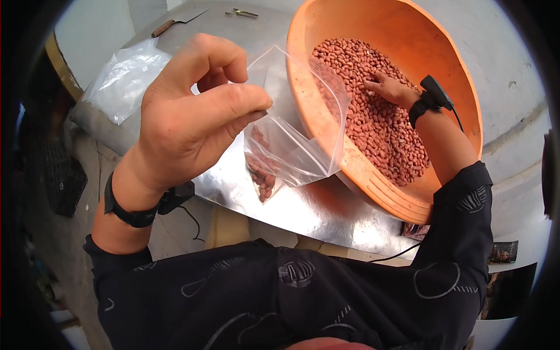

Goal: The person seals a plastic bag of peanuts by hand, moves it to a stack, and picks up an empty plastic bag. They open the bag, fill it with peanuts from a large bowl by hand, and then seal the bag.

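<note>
Nearest body, left grip (186,116) pinched on mouth edge of clear zip bag (294,137), thumb against forefinger. Bag hangs open over metal bench (315,211), mouth against rim of orange bowl (408,35). Bag is thin, see-through and creased, with few red-brown peanuts (262,175) pooled in bottom corner. Beyond, right grip (389,88) fingers-down in bowl's peanut heap (373,137); clenched or loose, cannot tell. Farthest: spare bags (125,79), knife (178,20).

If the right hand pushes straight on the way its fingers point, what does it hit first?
The right hand meets more peanuts straight away; beyond them, probably the wall of the orange bowl, depth unclear.
</note>
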Tool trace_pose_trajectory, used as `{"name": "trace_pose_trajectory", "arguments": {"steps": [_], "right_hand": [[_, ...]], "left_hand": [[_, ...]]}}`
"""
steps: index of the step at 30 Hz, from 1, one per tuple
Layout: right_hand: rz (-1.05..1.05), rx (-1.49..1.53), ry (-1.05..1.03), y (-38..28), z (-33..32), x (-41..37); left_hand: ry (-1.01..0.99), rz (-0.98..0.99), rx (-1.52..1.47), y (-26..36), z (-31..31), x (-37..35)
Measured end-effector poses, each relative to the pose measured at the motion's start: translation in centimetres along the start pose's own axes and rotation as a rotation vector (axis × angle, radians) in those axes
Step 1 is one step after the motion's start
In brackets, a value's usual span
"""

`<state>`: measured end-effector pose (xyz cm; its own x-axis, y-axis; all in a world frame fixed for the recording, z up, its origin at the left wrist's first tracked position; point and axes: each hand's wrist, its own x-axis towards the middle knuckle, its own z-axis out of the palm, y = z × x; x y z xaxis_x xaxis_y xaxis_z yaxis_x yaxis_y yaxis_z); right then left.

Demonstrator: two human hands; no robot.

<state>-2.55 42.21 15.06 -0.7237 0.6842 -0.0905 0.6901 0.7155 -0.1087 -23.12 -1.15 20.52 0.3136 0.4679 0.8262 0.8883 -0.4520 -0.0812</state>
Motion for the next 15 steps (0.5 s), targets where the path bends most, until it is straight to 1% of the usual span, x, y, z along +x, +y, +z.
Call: {"name": "trace_pose_trajectory", "arguments": {"steps": [2, 3, 4, 6, 7, 10, 11, 14, 15], "right_hand": [[-0.095, 0.030, 0.053, -2.0, 1.9, -0.5], [-0.101, 0.023, 0.072, -4.1, 2.1, -1.5], [-0.190, 0.208, 0.082, -5.2, 2.9, -2.1], [-0.225, 0.253, 0.120, -8.9, 3.1, -4.8], [-0.246, 0.329, 0.213, -9.5, 4.2, -5.0], [-0.340, 0.293, 0.153, -9.9, 3.5, -5.6], [-0.221, 0.339, 0.071, -9.8, 2.8, -6.4], [-0.243, 0.283, -0.014, -9.5, 1.1, -7.2], [-0.289, 0.234, 0.041, -9.9, 0.1, -8.0]], "left_hand": [[-0.001, -0.001, 0.012, 0.1, 0.1, -0.1], [0.006, 0.002, -0.005, -0.1, 0.3, -0.3], [0.012, 0.004, -0.020, -0.2, 0.4, -0.4], [0.014, -0.028, -0.018, 0.3, 0.6, -0.4], [0.016, -0.042, -0.015, 0.5, 0.6, -0.3], [0.052, -0.036, -0.017, 0.6, 1.0, -0.5], [0.047, -0.039, -0.020, 0.7, 0.9, -0.5], [0.036, -0.041, -0.019, 0.9, 0.6, -0.7], [0.032, -0.038, -0.017, 1.0, 0.5, -0.7]]}}
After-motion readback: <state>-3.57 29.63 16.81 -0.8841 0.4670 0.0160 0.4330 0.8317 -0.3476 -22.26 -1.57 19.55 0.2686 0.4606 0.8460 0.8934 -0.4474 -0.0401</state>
